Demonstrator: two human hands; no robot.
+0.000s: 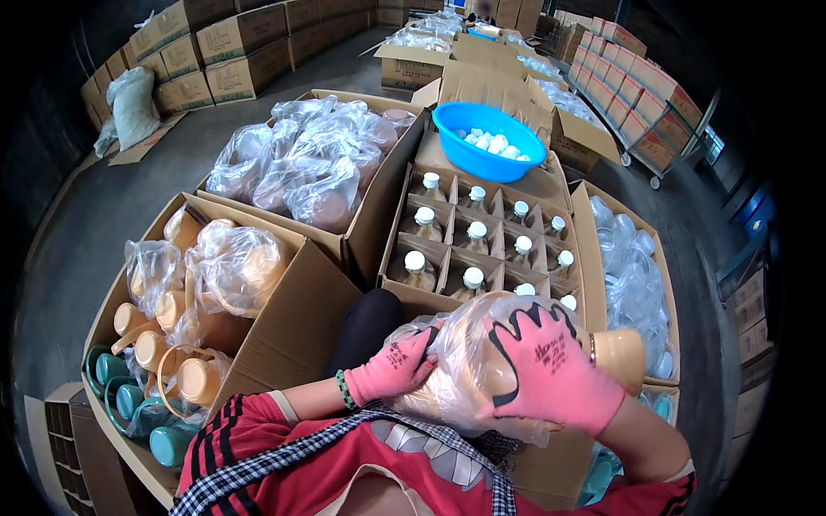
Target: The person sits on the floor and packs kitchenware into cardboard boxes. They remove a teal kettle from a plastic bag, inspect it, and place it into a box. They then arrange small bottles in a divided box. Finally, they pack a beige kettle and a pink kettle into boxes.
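We held a peach jug (619, 358) in clear plastic (465, 365), left hand (391, 371) curled narrow, right hand (551, 370) spread wide; a carton (424, 297) of bottles (476, 236) stood at its twelve o'clock.

Peach plastic vessel (618, 357), lying approx. horiz., lower ctr of view, slightly R; rounded body mostly inside crinkled transp. bag (456, 370), colour showing thru; bare cyl. end sticking out R.

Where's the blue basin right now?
Head view, top centre, slightly right: the blue basin sits just beyond the divided carton of white-capped bottles.
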